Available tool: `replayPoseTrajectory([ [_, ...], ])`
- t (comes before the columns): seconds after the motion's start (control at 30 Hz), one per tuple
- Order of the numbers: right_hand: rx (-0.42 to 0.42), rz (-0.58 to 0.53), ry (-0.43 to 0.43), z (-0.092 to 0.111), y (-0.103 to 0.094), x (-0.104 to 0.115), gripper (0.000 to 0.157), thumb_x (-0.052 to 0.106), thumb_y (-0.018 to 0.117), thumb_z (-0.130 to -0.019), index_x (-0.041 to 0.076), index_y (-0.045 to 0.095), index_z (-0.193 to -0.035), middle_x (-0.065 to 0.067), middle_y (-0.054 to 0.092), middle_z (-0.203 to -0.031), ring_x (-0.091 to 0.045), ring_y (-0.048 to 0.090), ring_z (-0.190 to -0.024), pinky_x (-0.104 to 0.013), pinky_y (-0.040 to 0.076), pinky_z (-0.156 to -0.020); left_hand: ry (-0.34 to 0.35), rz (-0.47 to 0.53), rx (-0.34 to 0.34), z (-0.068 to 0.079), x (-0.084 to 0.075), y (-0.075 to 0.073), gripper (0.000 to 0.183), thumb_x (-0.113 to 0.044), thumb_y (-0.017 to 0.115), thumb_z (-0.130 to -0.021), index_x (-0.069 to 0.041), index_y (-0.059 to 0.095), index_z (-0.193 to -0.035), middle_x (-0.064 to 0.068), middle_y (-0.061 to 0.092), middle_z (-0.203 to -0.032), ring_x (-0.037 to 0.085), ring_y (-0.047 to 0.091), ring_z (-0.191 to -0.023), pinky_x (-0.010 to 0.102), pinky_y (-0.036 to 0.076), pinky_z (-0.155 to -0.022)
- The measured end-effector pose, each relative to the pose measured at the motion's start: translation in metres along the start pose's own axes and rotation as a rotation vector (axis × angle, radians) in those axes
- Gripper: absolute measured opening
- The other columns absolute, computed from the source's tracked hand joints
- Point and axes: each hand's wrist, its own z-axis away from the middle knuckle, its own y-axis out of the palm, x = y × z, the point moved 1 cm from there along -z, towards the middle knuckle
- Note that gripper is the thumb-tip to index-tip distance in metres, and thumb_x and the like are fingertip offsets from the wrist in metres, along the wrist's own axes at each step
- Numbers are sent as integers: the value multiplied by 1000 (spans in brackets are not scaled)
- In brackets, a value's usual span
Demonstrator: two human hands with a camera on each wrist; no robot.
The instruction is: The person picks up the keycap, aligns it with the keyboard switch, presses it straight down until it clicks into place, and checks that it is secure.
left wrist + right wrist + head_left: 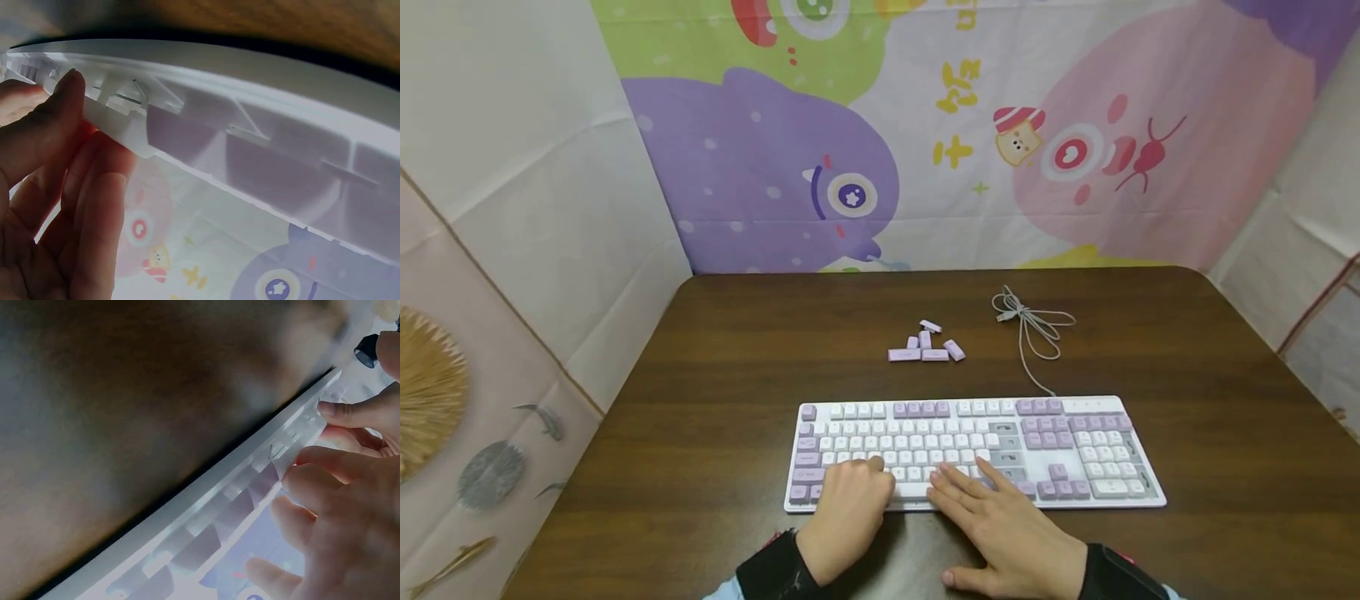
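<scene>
A white and lilac keyboard (pixel 1060 458) lies before me on the brown table. My left hand (pixel 850 508) is at its front edge with fingers curled. It pinches the left end of the white space bar (pixel 912 492); in the left wrist view the thumb (pixel 70 94) lies on the bar's front side. A thin metal wire (pixel 139 90) shows below the bar there. My right hand (pixel 1000 521) has its fingers stretched out, fingertips on the bottom rows at the bar's right part, thumb over the table. Lilac keycaps (pixel 275 169) stand beside the space bar.
Several loose lilac keycaps (pixel 904 355) lie behind the keyboard. To their right is the coiled white cable (pixel 1037 321), running to the keyboard's back edge. Grey spots without keycaps (pixel 1007 458) show right of the letter keys. A cartoon cloth (pixel 955 192) hangs behind the table (pixel 737 350).
</scene>
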Motion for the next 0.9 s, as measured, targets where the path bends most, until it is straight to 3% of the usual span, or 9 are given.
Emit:
replayPoseTrajectory([
  [0.17,20,-39,7,0,2,0,76,64,53,-81,7,51,-132,-8,52,-137,-23,44,-132,-40,10,-105,-10,-6,-2,1,-2,2,15,-6,70,-60,-14,62,-52,-3,54,-52,15,50,-43,29,33,-39],
  [0.4,28,-46,8,1,4,1,76,64,52,-81,7,51,-132,-8,52,-137,-24,44,-132,-51,32,-102,-12,22,31,0,-3,1,18,-2,70,-60,-14,61,-50,-3,53,-51,14,49,-42,28,33,-38],
  [0.53,49,-74,23,2,4,1,76,64,50,-82,8,50,-133,-8,51,-138,-24,42,-133,-51,32,-103,-1,9,34,0,-4,0,18,-3,71,-58,-14,60,-50,-3,53,-50,14,49,-42,28,32,-38],
  [0.63,46,-74,27,3,5,2,77,65,49,-82,8,49,-133,-8,50,-139,-23,42,-133,-45,22,-107,2,0,31,-1,-3,-1,18,-2,71,-55,-14,58,-50,-3,53,-50,15,49,-43,29,33,-38],
  [0.77,44,-72,30,3,5,2,75,63,49,-83,8,49,-134,-9,50,-139,-23,42,-133,-44,24,-108,0,25,26,-2,0,0,18,-3,72,-53,-14,57,-50,-3,53,-51,16,50,-43,29,34,-39],
  [0.9,59,-101,34,4,5,0,70,59,48,-87,8,47,-135,-9,48,-141,-23,42,-133,-48,36,-103,-28,61,7,3,4,1,19,-15,78,-57,-16,59,-53,-3,53,-55,15,53,-48,28,34,-40],
])
